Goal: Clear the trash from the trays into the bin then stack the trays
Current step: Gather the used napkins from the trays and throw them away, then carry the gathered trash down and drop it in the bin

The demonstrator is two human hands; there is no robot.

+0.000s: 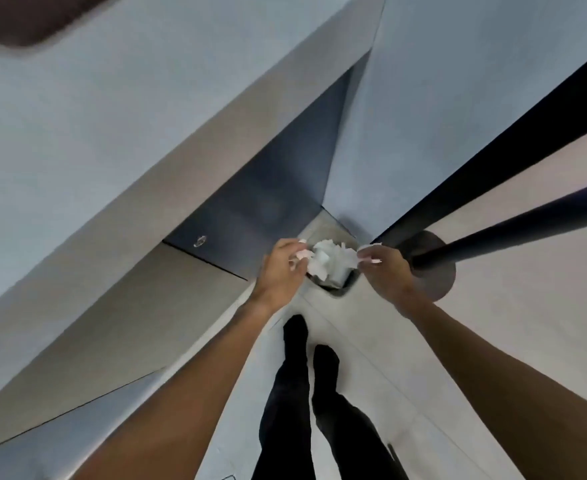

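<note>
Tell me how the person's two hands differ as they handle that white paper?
The left hand has its fingers curled into the side of the crumpled paper; the right hand only pinches its edge. The left hand is beside the dark panel, the right hand beside the black poles. Both hold the paper over the bin.

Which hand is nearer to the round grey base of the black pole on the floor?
Right. The right hand is just beside the round grey base; the left hand is farther, beyond the crumpled white paper.
</note>
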